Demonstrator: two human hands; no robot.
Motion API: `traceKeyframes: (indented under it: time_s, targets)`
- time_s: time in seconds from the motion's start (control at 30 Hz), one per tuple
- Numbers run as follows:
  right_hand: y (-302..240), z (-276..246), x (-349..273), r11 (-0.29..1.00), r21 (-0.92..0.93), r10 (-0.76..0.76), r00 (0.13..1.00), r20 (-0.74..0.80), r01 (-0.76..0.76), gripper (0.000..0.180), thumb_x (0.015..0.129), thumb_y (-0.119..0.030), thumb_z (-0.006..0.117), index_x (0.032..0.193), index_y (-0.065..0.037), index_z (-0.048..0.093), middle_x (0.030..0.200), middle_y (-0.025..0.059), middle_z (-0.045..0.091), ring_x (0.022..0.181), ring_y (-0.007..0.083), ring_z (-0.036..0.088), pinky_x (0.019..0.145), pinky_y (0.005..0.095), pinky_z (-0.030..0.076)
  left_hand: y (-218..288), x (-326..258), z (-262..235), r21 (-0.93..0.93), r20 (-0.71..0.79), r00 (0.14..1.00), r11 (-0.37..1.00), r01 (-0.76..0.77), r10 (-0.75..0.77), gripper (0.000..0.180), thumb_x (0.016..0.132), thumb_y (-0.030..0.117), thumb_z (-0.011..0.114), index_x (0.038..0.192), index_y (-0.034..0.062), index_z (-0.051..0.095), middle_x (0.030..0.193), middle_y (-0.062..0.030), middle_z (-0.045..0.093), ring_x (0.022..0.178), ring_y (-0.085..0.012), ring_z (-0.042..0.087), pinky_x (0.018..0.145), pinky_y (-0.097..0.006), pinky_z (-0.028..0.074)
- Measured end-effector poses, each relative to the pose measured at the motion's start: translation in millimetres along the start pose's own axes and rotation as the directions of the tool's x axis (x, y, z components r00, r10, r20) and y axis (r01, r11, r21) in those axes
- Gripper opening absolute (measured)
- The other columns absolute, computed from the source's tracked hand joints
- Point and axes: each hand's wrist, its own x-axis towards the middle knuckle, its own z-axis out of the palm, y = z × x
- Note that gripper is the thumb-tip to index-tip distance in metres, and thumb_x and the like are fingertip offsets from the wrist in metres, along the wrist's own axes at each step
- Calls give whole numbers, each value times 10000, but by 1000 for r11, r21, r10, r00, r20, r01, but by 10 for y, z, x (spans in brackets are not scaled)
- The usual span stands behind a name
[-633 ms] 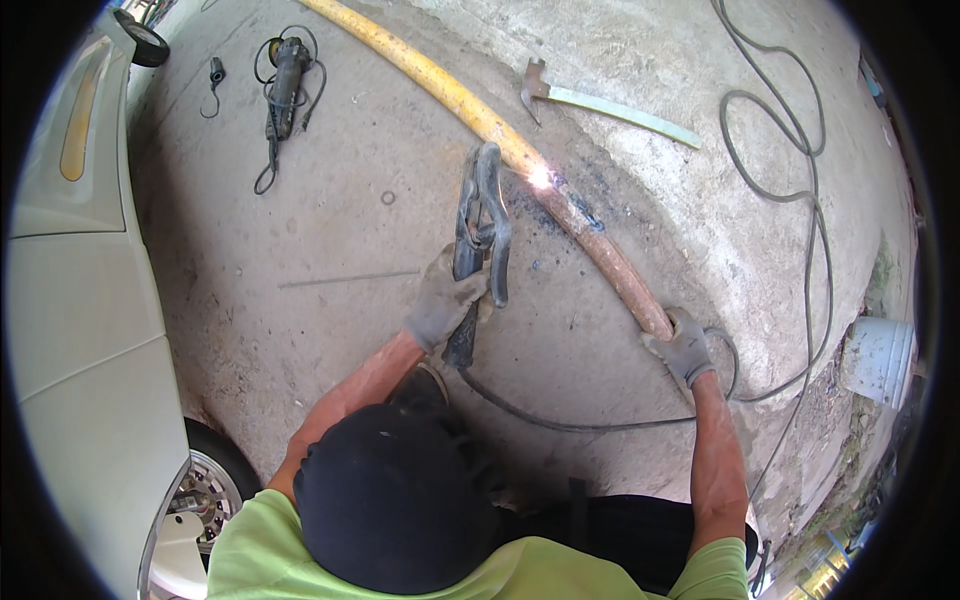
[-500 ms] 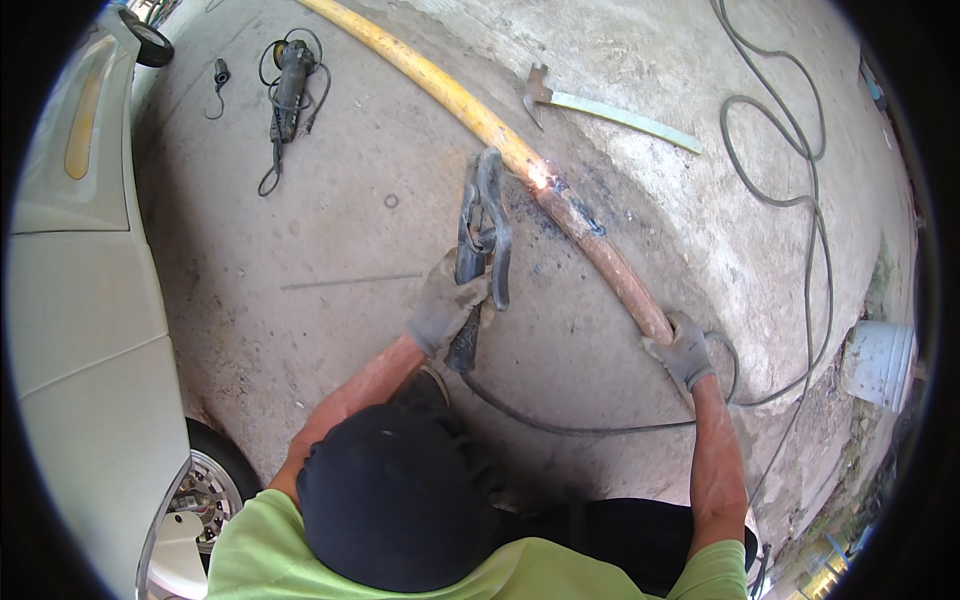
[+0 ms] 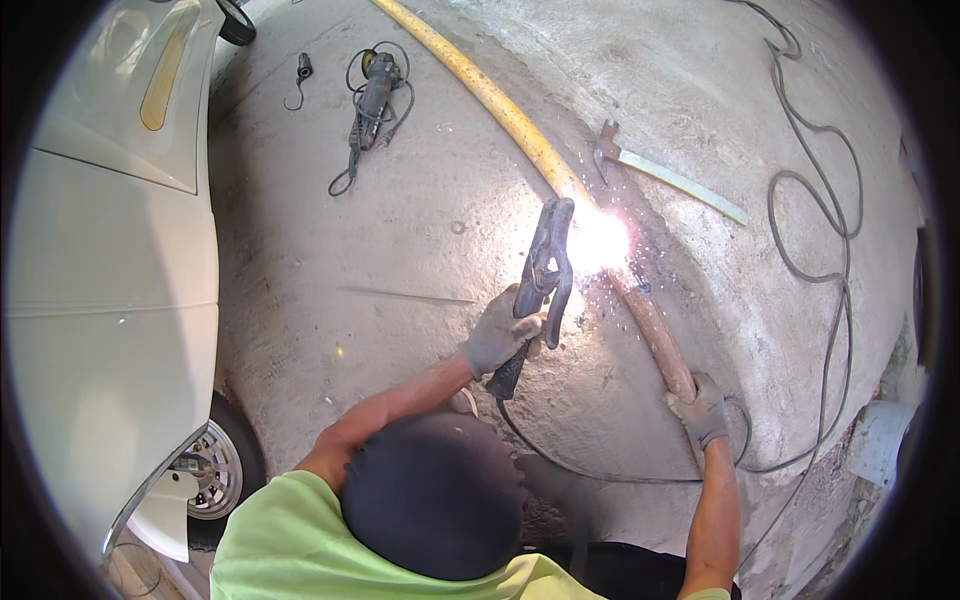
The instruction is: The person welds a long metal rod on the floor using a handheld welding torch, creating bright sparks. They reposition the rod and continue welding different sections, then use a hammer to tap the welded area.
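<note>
My left hand [image 3: 500, 335], in a grey glove, is closed round the handle of a black welding electrode holder [image 3: 556, 270]. A blinding white arc [image 3: 600, 242] burns just right of the holder's jaws, and its glare hides the electrode and the spot being struck. My right hand [image 3: 702, 412], gloved too, grips the near end of a rusty brown pipe [image 3: 655, 335]. On the far side of the glare, a yellow pipe [image 3: 500, 105] runs on in line with it. Sparks scatter round the glare.
A hammer [image 3: 680, 187] lies right of the pipe. Far left are an angle grinder [image 3: 374, 100] with its cord and a thin rod [image 3: 405, 296]. Cable [image 3: 775, 210] loops at right, near a pale bucket [image 3: 880, 440]. A pale car [image 3: 120, 260] stands at left.
The small glow on the pipe has flared into a large white arc with sparks. The whole view has shifted, putting everything further right and lower. Both hands keep their grips.
</note>
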Motion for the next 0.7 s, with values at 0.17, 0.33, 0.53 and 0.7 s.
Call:
traceKeyframes:
  time_s: [0.17, 0.33, 0.53, 0.7]
  targets:
    - [60, 15, 41, 999, -19, -32, 999, -4, 32, 586, 773, -363, 941, 1179, 14, 748, 1120, 259, 742, 1040, 429, 745, 924, 477, 587, -231, 66, 0, -46, 0, 988, 987, -154, 154, 419, 1094, 272, 725, 1317, -49, 572, 862, -43, 685, 708, -112, 672, 627, -301, 572]
    - [66, 50, -6, 997, -48, -60, 998, -33, 58, 604, 778, -395, 944, 1193, -4, 743, 1139, 255, 746, 1058, 434, 743, 935, 486, 588, -134, 65, 7, 130, 15, 979, 971, -202, 202, 412, 1083, 221, 717, 1356, -48, 567, 932, -45, 671, 764, -111, 666, 684, -306, 580]
    - [69, 77, -15, 992, -120, -38, 999, -5, 37, 637, 774, -422, 945, 1214, -15, 730, 1189, 247, 735, 1102, 433, 727, 955, 495, 581, -92, 39, 12, -36, 46, 999, 999, -21, 22, 406, 1052, 112, 696, 1390, -40, 531, 1002, -53, 640, 797, -124, 657, 677, -315, 596]
    - [67, 128, -45, 991, -107, -87, 993, -77, 79, 628, 771, -420, 948, 1204, -20, 730, 1157, 237, 729, 1079, 437, 722, 940, 500, 580, -134, 25, 74, -218, 28, 999, 976, -23, 30, 331, 1065, 158, 710, 1296, -13, 547, 896, -86, 691, 648, -160, 666, 595, -321, 565]
